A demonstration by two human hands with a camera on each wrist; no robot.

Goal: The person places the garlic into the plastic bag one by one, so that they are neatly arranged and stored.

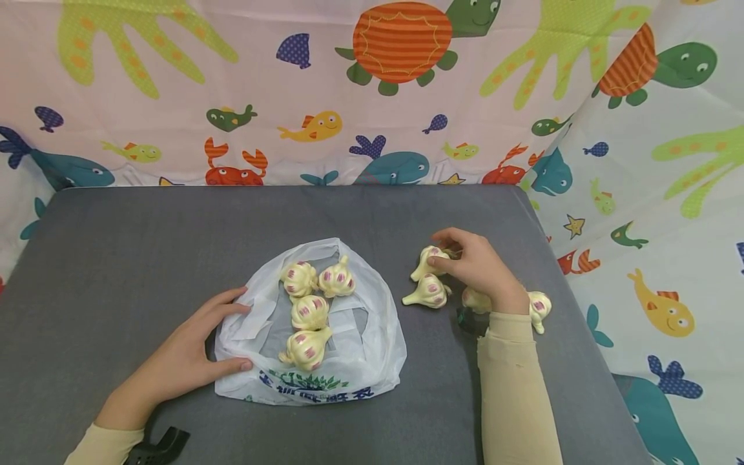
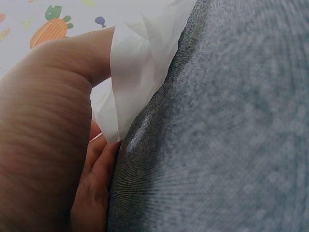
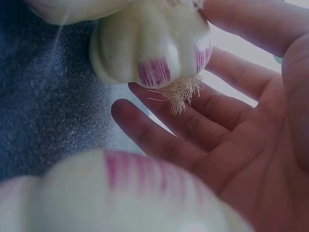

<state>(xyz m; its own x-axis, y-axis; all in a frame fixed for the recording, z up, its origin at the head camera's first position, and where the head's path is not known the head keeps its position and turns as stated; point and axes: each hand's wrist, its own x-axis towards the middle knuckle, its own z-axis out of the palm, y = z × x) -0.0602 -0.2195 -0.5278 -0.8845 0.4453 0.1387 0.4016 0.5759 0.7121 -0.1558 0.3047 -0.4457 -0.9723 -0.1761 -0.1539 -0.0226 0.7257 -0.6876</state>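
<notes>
A white plastic bag (image 1: 380, 336) with green and blue print lies open on the table, holding several garlic bulbs (image 1: 310, 312) with purple marks. At its left side my left hand (image 1: 192, 349) holds the rim, thumb and fingers spread apart along it. In the left wrist view the white film (image 2: 137, 72) covers the thumb's end. Right of the bag, my right hand (image 1: 473, 258) grips a garlic bulb (image 3: 149, 46) between thumb and fingers; its rootlets point toward the palm. Just in front of it lies another garlic bulb (image 1: 429, 292).
Beside my right forearm sit a partly covered garlic bulb (image 1: 475, 299) and another pale bulb (image 1: 539, 309) near the right edge of the grey table (image 1: 174, 232). A curtain (image 1: 325, 77) printed with sea animals hangs behind and to the right.
</notes>
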